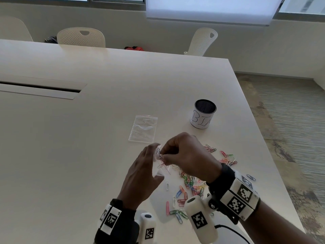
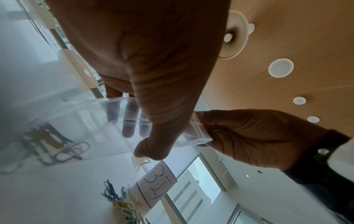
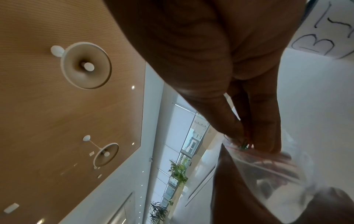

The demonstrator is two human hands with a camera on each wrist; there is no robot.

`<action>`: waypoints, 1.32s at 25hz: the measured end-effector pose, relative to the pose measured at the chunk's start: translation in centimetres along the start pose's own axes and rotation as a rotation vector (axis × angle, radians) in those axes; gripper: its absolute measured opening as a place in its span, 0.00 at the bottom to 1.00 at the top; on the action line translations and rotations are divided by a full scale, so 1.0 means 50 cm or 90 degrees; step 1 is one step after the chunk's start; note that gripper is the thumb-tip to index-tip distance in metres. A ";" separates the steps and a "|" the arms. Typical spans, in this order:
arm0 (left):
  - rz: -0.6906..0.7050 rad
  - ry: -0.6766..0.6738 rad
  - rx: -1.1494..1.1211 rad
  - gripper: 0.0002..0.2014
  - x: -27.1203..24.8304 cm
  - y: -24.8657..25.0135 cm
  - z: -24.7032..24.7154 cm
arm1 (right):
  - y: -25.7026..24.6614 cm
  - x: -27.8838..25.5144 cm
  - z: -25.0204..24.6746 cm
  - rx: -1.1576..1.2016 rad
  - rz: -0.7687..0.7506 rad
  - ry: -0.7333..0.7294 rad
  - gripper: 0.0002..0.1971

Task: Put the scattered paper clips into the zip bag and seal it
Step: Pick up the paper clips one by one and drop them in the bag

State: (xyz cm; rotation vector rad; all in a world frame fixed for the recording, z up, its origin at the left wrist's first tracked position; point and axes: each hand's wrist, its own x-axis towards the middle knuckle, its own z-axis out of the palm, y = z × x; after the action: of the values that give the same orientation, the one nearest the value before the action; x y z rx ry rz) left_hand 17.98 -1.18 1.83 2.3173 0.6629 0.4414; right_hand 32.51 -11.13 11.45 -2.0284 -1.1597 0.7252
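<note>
White and wide, the bench (image 1: 105, 120) carries our work, with pale chairs (image 1: 81, 36) behind it under the windows. We hold a clear zip bag (image 1: 159, 170) up off the bench in our left hand (image 1: 140, 180), thumb in front and fingers (image 2: 127, 121) behind the film, pinching it near its mouth. Our right hand (image 1: 186, 155) meets it there: its fingers (image 3: 266, 121) are pressed together at the bag's rim, pinching a few paper clips, though how many we cannot tell. Some clips already lie inside the bag, below our left thumb in the left wrist view.

Beneath and behind our right-hand fingers, toward the wrist, the scattered paper clips (image 1: 191, 187) lie on the bench in many colours, one white clip (image 1: 167, 184) a little apart just under the bag. Beyond our fingertips a second zip bag (image 1: 143, 128) lies flat on the bench. Past our right-hand knuckles, to the right, stands a mesh cup (image 1: 204, 114) wrapped in a hand-lettered paper label.
</note>
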 end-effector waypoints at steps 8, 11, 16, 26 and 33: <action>0.003 0.006 -0.025 0.41 0.002 -0.004 0.005 | 0.012 0.013 -0.012 -0.026 -0.052 0.062 0.06; 0.013 0.004 -0.021 0.42 0.001 -0.003 0.002 | 0.042 0.029 -0.045 -0.067 -0.054 0.126 0.06; 0.009 0.008 -0.026 0.43 0.003 -0.006 -0.004 | 0.165 0.067 -0.083 -0.180 0.036 0.114 0.09; 0.009 0.007 -0.018 0.43 0.017 -0.014 -0.004 | 0.252 0.124 -0.020 -0.343 0.030 -0.016 0.25; 0.015 0.016 -0.013 0.42 0.025 -0.019 -0.003 | 0.203 0.105 -0.010 -0.331 -0.084 -0.184 0.16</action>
State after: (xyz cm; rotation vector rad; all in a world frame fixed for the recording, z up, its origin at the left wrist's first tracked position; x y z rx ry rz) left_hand 18.58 0.24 1.44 2.3059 0.6408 0.4868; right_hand 40.33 -10.38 3.17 -2.2785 -1.7819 0.7198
